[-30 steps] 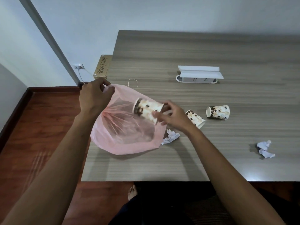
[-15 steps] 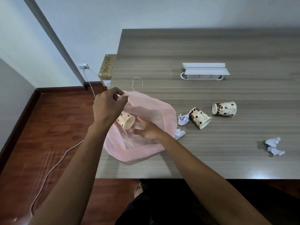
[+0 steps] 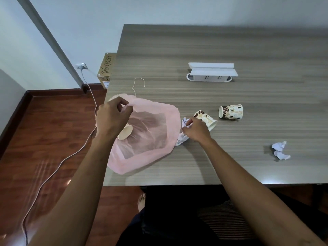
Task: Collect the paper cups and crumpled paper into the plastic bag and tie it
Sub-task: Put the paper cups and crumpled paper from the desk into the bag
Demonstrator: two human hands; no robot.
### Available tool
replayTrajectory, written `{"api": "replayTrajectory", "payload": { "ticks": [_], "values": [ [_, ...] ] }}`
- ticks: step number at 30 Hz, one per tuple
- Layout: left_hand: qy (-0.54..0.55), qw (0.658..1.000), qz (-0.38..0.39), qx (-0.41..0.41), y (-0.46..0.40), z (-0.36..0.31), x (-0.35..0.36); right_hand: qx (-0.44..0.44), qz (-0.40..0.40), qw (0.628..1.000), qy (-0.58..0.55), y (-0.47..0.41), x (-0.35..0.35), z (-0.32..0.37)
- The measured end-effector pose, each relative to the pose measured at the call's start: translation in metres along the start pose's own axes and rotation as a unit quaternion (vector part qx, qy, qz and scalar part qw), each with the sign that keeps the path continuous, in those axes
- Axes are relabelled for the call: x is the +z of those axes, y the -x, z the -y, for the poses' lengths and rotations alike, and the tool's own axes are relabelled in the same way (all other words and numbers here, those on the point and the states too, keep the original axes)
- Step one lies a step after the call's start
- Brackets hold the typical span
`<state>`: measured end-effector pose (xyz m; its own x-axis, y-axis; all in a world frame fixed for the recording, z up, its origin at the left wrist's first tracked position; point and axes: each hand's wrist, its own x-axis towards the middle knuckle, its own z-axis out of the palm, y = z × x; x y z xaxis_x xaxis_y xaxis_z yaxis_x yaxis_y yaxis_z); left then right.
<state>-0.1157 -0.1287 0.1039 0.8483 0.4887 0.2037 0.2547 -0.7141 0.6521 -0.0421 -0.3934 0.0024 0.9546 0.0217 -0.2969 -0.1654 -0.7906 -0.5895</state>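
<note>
A pink plastic bag [image 3: 150, 153] lies open at the table's front left corner. My left hand [image 3: 111, 118] pinches its upper rim and holds the mouth up. One paper cup [image 3: 125, 133] lies inside the bag. My right hand [image 3: 195, 129] rests just right of the bag, its fingers closing on a crumpled paper [image 3: 185, 121]; more crumpled paper [image 3: 181, 140] lies under the wrist. Two coffee-bean print cups lie on their sides: one [image 3: 206, 118] touching my right hand, one [image 3: 230, 111] further right. Another crumpled paper [image 3: 280, 150] sits far right.
A white power strip box [image 3: 211, 72] stands mid-table. A thin string [image 3: 137, 86] lies behind the bag. The wooden table [image 3: 230, 43] ends at its left edge beside the bag; a white cable [image 3: 85, 139] and a cardboard box [image 3: 106, 67] are on the floor.
My right hand let the cup drop into the bag, came out and moved right to the crumpled paper beside the nearer cup. My left hand kept holding the bag's rim.
</note>
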Motion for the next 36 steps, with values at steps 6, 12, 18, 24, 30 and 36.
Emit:
{"api": "replayTrajectory", "payload": {
  "ticks": [6, 12, 18, 24, 30, 36],
  "values": [
    [-0.021, 0.999, -0.015, -0.029, 0.012, 0.002, 0.001, -0.05, 0.121, 0.986, 0.103, -0.001, 0.042, -0.038],
    [-0.024, 0.999, -0.014, -0.04, 0.017, 0.004, 0.0, -0.052, 0.048, 0.992, 0.108, 0.009, 0.051, -0.051],
    [-0.006, 1.0, -0.016, -0.025, 0.013, -0.005, 0.006, 0.019, 0.073, 0.996, 0.043, 0.009, 0.015, -0.078],
    [0.016, 1.0, -0.011, -0.002, 0.001, -0.028, 0.018, 0.066, 0.199, 0.967, -0.146, 0.022, -0.047, -0.064],
    [0.025, 1.0, -0.003, 0.008, -0.002, -0.046, 0.022, -0.035, 0.251, 0.957, -0.141, 0.033, -0.044, 0.003],
    [0.041, 0.999, 0.035, -0.003, -0.001, -0.054, 0.017, -0.071, 0.149, 0.978, -0.128, 0.036, 0.013, 0.064]
  ]
}}
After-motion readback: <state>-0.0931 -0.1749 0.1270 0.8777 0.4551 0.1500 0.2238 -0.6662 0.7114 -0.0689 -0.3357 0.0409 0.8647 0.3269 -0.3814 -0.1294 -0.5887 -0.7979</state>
